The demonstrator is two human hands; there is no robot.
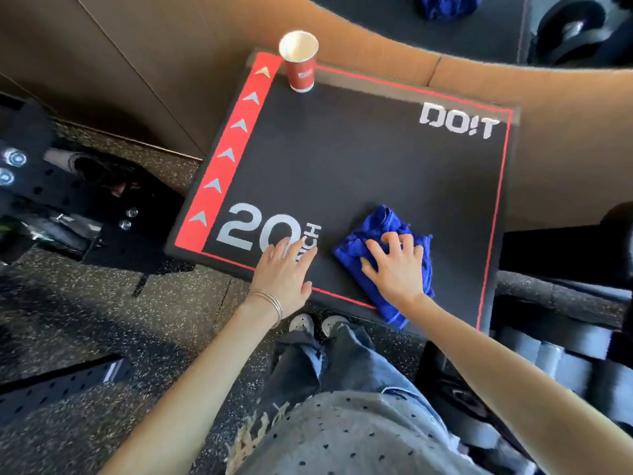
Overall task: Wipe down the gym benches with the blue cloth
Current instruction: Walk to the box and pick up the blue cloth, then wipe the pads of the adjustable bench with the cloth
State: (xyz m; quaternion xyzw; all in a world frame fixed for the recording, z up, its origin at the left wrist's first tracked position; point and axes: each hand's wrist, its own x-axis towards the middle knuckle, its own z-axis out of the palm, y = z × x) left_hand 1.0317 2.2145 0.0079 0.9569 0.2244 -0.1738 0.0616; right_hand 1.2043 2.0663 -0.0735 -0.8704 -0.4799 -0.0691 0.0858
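Spread flat, the right hand's point(397, 265) grip presses the blue cloth point(380, 234) onto the black counter point(359, 159), fingers apart, not curled around it. Left of the cloth, the left hand point(284, 272) lies palm down with its grip apart and empty, over the "20 INCH" print, bracelets point(270, 301) on the wrist. Beyond the cloth, a red paper cup point(299, 63) stands upright at the counter's far edge.

Cup point(300, 61) behind cloth point(383, 255) on box point(359, 159)
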